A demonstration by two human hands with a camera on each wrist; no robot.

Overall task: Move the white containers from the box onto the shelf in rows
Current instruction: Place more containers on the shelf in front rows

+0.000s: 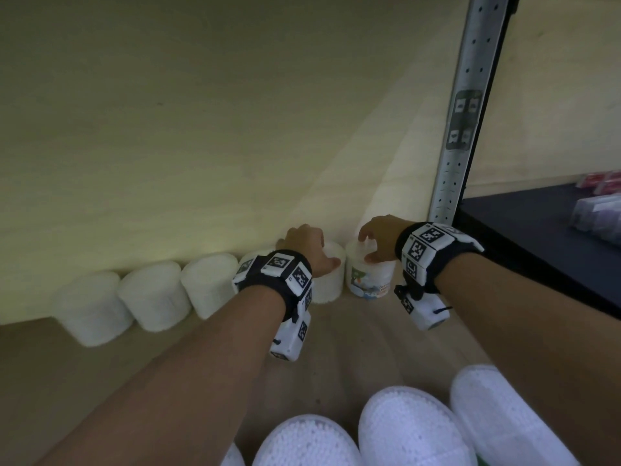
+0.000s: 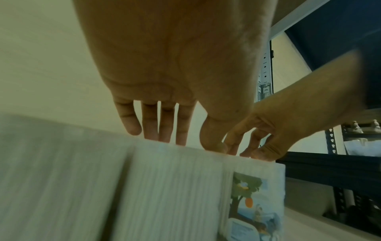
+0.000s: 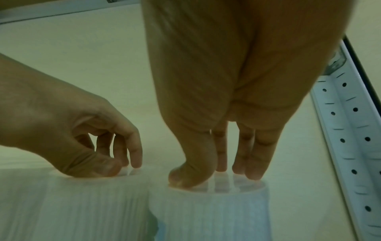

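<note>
A row of white ribbed containers (image 1: 154, 297) stands along the back wall of the wooden shelf (image 1: 353, 334). My left hand (image 1: 319, 250) (image 2: 179, 140) rests its fingertips and thumb on the lid of a plain white container (image 1: 327, 284) (image 2: 175, 187) near the row's right end. My right hand (image 1: 369, 247) (image 3: 216, 176) touches the lid of the last container (image 1: 369, 280) (image 3: 210, 212), which shows a picture label (image 2: 253, 195). Both containers stand upright and side by side on the shelf.
A perforated metal upright (image 1: 463, 112) rises just right of the last container. Beyond it lies a dark shelf (image 1: 537, 230) with small packets (image 1: 594, 216). Several white dotted lids (image 1: 410, 428) sit close below my forearms. Bare shelf board lies in front of the row.
</note>
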